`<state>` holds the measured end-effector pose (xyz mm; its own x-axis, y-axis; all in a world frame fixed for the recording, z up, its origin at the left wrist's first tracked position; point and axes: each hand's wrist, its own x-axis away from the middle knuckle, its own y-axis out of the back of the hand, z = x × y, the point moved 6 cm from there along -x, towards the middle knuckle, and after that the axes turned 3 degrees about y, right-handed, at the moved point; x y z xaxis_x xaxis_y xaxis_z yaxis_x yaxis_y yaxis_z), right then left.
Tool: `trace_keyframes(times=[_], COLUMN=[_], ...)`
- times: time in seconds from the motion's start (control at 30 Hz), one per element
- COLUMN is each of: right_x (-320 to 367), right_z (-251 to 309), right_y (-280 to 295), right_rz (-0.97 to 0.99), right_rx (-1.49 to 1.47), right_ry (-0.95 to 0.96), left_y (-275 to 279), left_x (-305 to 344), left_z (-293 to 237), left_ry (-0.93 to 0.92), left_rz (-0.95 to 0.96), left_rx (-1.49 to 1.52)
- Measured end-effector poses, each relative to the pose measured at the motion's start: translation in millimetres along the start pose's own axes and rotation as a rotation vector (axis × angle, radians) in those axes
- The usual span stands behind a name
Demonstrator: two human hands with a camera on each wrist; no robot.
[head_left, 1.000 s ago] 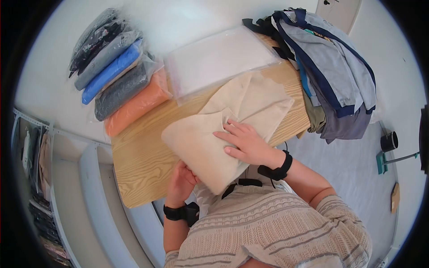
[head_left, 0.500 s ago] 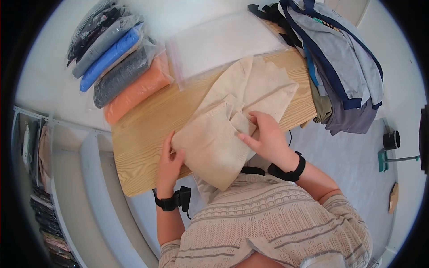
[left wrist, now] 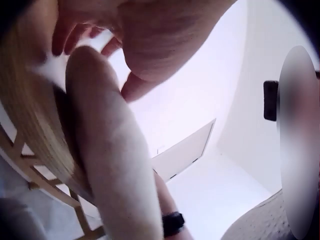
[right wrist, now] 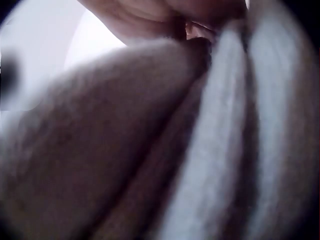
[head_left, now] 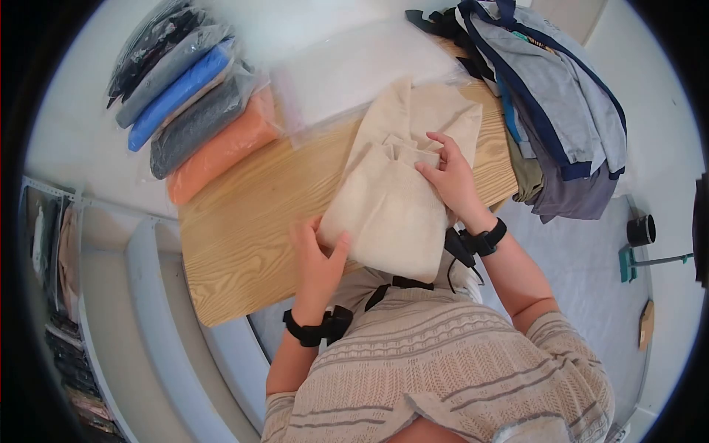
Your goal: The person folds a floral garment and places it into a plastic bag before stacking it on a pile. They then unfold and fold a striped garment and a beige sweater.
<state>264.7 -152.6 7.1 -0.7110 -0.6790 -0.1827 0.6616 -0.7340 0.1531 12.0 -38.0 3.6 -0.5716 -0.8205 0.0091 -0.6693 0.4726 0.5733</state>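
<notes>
A folded beige garment (head_left: 395, 214) lies on the wooden table's front part, its lower fold hanging toward the person's lap. Along its left folded edge is my left hand (head_left: 317, 258); thumb and fingers straddle the fold, with a gap between palm and cloth in the left wrist view. There the rounded fold (left wrist: 112, 130) rises close under the hand. My right hand (head_left: 454, 181) pinches the upper right part of the top layer between thumb and fingers. Several cloth layers (right wrist: 220, 130) run up to that hand in the right wrist view; most of its fingers are hidden.
Bagged folded clothes, with an orange bundle (head_left: 225, 148) nearest, line the table's left back. Clear plastic bags (head_left: 347, 66) lie flat behind the garment. A heap of clothes with a grey-and-navy jacket (head_left: 546, 88) hangs over the table's right edge. White shelving (head_left: 159, 295) stands at left.
The beige garment has turned and shifted right, its folded part now straighter. My left hand followed its left edge rightward; my right hand moved up to its upper right part.
</notes>
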Motion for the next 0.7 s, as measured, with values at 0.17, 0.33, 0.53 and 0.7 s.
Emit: trace_keyframes(times=[0.17,0.33,0.53,0.7], right_x=[38.0,86.8,80.7,60.8], right_z=[33.3,28.7,21.7,25.6], right_y=[28.1,0.8,15.9,18.4], right_rz=[-0.152,0.553,0.459,0.679], right_rx=[0.349,0.81,0.868,0.682], right_ry=[0.421,0.644,0.944,0.784], left_y=[20.7,3.2,0.1,6.0], left_x=[10.1,-3.0,3.7,9.9], left_z=[-64.5,-48.4,-64.5,-80.9], left_ry=[-0.707,-0.676,-0.81,-0.723], left_rz=[0.266,0.405,0.554,0.694], left_rx=[-0.476,-0.421,-0.348,-0.273])
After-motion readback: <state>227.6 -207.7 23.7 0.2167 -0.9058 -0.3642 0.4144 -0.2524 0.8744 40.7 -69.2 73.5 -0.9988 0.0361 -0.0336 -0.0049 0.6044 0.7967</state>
